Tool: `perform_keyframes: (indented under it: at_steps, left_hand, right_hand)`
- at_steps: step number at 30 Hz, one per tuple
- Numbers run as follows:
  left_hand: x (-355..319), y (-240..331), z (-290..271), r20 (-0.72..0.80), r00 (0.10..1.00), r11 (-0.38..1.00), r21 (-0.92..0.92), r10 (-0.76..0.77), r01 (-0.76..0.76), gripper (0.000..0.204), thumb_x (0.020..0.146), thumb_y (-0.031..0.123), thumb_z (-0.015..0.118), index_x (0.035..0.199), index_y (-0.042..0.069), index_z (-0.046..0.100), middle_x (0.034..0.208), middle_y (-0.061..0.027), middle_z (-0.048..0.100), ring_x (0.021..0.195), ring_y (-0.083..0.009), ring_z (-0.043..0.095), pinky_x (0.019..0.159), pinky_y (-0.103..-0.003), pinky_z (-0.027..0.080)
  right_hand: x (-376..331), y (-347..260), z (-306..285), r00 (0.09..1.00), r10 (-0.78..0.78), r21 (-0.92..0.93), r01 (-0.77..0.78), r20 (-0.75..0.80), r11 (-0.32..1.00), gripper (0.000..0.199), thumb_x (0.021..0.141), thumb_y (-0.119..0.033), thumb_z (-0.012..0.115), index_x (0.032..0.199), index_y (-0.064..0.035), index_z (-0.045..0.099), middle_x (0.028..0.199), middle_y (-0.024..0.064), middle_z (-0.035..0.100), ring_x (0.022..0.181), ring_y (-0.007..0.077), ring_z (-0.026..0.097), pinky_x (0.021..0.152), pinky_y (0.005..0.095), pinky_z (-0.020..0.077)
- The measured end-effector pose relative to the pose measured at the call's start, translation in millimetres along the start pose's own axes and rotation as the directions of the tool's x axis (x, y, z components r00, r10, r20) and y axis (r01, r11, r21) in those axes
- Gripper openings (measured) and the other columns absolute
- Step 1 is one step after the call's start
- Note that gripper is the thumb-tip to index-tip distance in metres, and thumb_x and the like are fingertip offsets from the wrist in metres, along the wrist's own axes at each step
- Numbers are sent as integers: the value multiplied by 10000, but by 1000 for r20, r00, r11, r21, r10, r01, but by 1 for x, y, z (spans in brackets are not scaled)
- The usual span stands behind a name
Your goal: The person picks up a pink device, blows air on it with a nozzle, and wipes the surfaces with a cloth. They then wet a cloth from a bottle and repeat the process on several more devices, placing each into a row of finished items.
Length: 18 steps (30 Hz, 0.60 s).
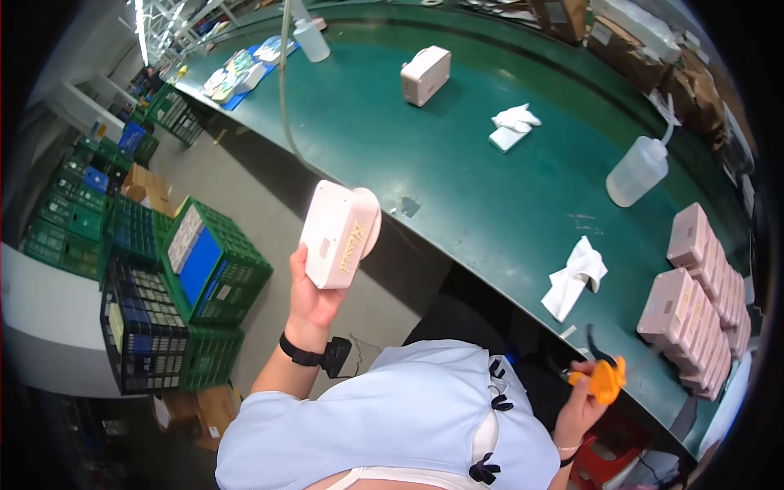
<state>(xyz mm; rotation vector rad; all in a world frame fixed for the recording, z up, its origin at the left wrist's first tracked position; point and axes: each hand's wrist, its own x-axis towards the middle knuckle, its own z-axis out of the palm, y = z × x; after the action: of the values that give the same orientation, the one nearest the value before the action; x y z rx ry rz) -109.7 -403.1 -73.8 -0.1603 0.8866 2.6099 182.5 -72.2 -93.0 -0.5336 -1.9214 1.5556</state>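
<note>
My left hand [315, 304] is closed round the lower end of a pale pink plastic case [328, 233], held up left of the bench edge. The case has a round part on its right side, gold lettering along its narrow side and a small slotted grille. Down at the lower right, my right hand [578, 408] grips an orange air blow gun [606, 382] with a curved black piece rising from it. Beyond it, several similar pink cases [684, 314] are stacked at the bench's right end. A white cloth [576, 278] lies between the hands, nearer the right one.
On the green bench [392, 135] stand another pink case [426, 76], a folded white cloth [514, 126], a squeeze bottle [638, 171] and a farther bottle [312, 41]. A pale hose [284, 90] hangs at the bench's left edge. Green crates [216, 261] stand on the floor left.
</note>
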Motion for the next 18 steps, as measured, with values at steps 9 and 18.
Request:
perform_keyframes:
  at_steps: [9, 18]
  left_hand:
    - [38, -73, 81, 284, 897, 940, 63, -340, 336, 672, 911, 364, 669, 1459, 83, 399, 1405, -97, 534, 1254, -284, 561, 1029, -397, 494]
    - [49, -140, 136, 429, 771, 882, 261, -471, 393, 694, 856, 164, 700, 1455, 19, 381, 1380, -141, 538, 1269, -288, 544, 1062, -429, 460]
  right_hand:
    - [-43, 66, -51, 708, 64, -99, -187, -703, 977, 275, 1007, -161, 598, 1192, 36, 551, 1080, 68, 627, 953, 154, 615, 861, 273, 501]
    - [-30, 105, -53, 659, 304, 237, -191, -688, 953, 250, 976, -137, 635, 1133, 56, 600, 1025, 84, 672, 887, 151, 658, 775, 277, 549]
